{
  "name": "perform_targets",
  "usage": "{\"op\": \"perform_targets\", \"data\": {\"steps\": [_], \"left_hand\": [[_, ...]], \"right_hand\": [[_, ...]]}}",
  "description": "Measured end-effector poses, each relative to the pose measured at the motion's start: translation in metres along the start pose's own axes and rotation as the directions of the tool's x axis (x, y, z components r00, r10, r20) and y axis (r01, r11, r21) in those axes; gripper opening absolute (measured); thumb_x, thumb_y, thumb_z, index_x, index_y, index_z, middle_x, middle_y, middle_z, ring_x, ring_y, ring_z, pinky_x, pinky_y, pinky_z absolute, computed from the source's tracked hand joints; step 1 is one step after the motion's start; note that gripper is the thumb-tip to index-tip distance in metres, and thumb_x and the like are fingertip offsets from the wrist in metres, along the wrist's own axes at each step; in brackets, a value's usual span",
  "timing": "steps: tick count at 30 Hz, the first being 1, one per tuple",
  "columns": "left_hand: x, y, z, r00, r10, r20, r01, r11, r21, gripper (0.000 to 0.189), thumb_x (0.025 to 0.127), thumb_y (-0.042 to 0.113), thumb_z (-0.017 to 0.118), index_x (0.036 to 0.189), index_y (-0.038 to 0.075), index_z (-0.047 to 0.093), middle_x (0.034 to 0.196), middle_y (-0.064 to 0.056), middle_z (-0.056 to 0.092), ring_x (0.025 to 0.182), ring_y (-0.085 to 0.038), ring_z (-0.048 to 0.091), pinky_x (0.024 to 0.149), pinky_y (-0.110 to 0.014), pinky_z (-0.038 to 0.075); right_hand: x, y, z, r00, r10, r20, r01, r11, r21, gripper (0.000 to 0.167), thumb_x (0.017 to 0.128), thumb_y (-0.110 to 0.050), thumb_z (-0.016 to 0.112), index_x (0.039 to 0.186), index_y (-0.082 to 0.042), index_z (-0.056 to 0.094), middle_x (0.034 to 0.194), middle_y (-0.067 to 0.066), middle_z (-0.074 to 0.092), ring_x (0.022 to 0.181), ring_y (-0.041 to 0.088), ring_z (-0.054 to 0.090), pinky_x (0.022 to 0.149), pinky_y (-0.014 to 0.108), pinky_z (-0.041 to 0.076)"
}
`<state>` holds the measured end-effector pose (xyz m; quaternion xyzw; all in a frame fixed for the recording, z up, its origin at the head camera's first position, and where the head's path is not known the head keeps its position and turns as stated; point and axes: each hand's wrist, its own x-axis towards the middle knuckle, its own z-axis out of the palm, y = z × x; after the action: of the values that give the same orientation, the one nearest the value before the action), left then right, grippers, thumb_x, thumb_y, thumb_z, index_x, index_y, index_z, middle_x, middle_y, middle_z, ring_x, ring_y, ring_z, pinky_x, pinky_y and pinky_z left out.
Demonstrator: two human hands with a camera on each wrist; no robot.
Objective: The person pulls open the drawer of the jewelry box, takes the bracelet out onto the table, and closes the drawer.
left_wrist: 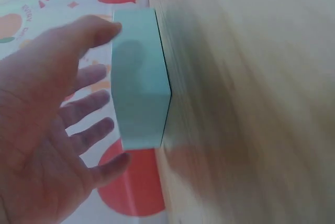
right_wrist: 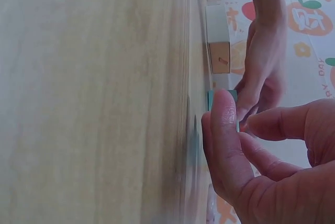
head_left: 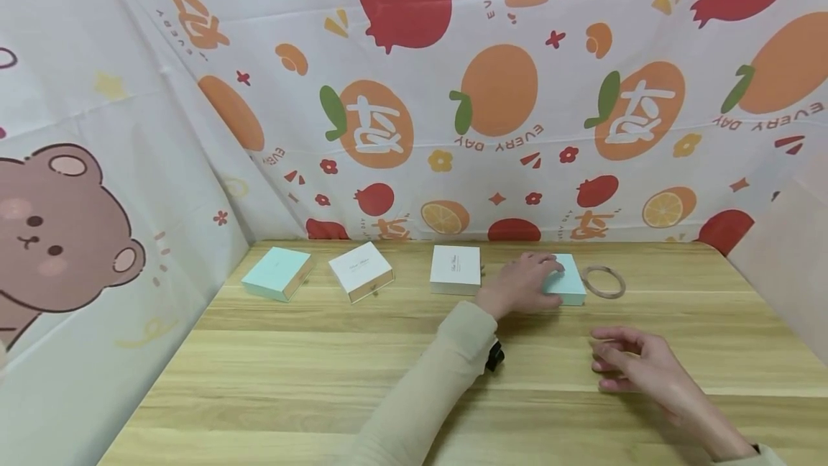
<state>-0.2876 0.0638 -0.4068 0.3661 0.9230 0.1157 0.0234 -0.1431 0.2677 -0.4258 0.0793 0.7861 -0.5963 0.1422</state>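
My left hand (head_left: 520,285) reaches over the left part of a mint-green box (head_left: 566,280) on the table. In the left wrist view the thumb tip lies right at the edge of that box (left_wrist: 138,82), while the other fingers are spread along its far side. My right hand (head_left: 647,369) hovers nearer the front, its fingers loosely bent and nothing between them. A thin brownish ring, like a bangle (head_left: 604,282), lies just right of the mint-green box. The right wrist view shows the right fingers overlapping part of the box.
Left of the hands stand a white box (head_left: 456,270), another white box (head_left: 361,270) turned at an angle, and a second mint-green box (head_left: 277,273) at the far left. A fruit-print cloth (head_left: 414,121) hangs behind the wooden table (head_left: 291,380).
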Motion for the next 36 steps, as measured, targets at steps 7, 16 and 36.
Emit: {"op": "perform_targets", "data": {"steps": [7,16,36], "left_hand": [[-0.029,-0.029,-0.023,0.999,-0.045,-0.023,0.044,0.999,-0.025,0.057,0.097,0.042,0.063,0.149,0.021,0.051,0.157,0.002,0.048,0.144,-0.022,0.045,0.116,-0.046,0.043],[-0.094,-0.083,-0.052,0.996,-0.065,-0.064,0.065,0.998,-0.009,0.049,0.094,0.029,0.069,0.139,0.01,0.061,0.147,-0.013,0.057,0.134,-0.033,0.054,0.109,-0.049,0.047],[-0.129,-0.096,-0.036,0.995,-0.065,-0.076,0.065,0.998,-0.002,0.04,0.096,0.022,0.067,0.135,0.014,0.067,0.145,-0.015,0.059,0.133,-0.036,0.053,0.105,-0.05,0.051]], "right_hand": [[0.0,0.0,0.001,1.0,-0.001,-0.001,0.001,1.0,-0.003,0.047,0.102,-0.01,0.059,0.143,0.01,0.047,0.108,0.01,0.068,0.091,0.015,0.07,0.076,0.036,0.063],[0.0,-0.003,0.006,1.0,-0.016,0.021,0.016,1.0,-0.004,0.047,0.103,-0.01,0.058,0.143,0.01,0.046,0.106,0.01,0.068,0.09,0.015,0.07,0.075,0.036,0.063],[-0.003,-0.007,0.011,1.0,-0.007,0.016,0.008,1.0,-0.013,0.046,0.102,-0.01,0.059,0.143,0.009,0.048,0.108,0.012,0.067,0.09,0.016,0.071,0.075,0.036,0.063]]}}
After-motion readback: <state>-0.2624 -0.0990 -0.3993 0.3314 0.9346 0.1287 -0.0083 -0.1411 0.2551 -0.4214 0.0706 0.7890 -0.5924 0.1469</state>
